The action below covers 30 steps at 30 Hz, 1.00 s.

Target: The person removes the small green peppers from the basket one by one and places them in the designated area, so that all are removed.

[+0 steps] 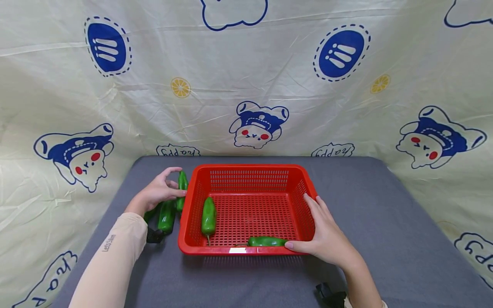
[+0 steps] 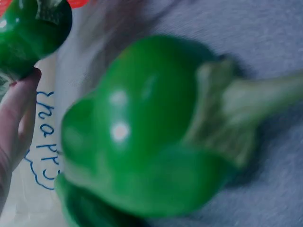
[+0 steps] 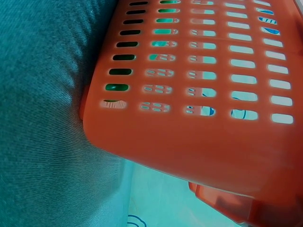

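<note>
Beside the basket's left wall, my left hand [image 1: 155,194] pinches a long green pepper [image 1: 182,182] between thumb and fingers. The same held pepper [image 2: 33,38] shows at the upper left of the left wrist view. Under that wrist, another green pepper [image 1: 166,217] lies on the cloth, its stem toward me, with part of one more beside it. My right hand [image 1: 327,235] grips the front right corner of a red plastic basket [image 1: 250,166], thumb on the front rim and fingers over the right rim. The right wrist view shows only the basket's slotted wall [image 3: 189,137], not the fingers.
Inside the basket, one green pepper [image 1: 209,216] lies along the left side and another green pepper [image 1: 267,241] along the front wall. A grey cloth [image 1: 354,192] covers the table. Behind it hangs a pale printed curtain [image 1: 215,119].
</note>
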Tool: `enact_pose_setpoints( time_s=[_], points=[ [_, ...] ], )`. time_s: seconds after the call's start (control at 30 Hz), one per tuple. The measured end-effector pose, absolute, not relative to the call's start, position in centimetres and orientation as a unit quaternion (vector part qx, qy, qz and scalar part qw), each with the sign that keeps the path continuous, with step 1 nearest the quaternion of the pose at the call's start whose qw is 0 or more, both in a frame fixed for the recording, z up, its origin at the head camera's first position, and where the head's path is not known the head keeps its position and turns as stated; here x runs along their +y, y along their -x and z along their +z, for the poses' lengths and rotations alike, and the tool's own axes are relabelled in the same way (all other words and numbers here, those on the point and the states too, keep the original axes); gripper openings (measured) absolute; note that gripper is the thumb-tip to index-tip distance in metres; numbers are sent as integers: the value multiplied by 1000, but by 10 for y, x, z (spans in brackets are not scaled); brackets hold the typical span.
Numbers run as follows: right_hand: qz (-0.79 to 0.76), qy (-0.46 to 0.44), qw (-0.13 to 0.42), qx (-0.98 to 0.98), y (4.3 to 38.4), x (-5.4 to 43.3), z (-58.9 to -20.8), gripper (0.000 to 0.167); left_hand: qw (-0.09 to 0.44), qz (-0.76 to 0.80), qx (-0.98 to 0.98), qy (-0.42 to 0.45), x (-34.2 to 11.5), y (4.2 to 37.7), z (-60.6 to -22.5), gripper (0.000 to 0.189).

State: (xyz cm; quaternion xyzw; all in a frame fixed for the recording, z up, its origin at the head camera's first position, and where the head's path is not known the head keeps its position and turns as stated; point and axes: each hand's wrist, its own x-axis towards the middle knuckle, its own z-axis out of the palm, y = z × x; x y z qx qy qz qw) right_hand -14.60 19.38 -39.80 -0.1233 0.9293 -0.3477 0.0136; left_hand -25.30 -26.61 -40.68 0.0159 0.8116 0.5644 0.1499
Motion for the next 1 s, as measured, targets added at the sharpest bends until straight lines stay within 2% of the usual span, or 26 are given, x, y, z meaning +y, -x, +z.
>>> enact_pose_setpoints(
  time_s=[0.5,0.87,1.0],
  points=[
    [-350,121,12,929,148,194,-401,123,147,497,855,-30,-243,257,-418,82],
    [-340,126,5,932,149,194,-403,123,144,432,890,-22,-239,257,-421,70],
    [-342,125,5,932,149,194,-403,123,123,404,906,-24,-241,255,-420,74]
  ],
)
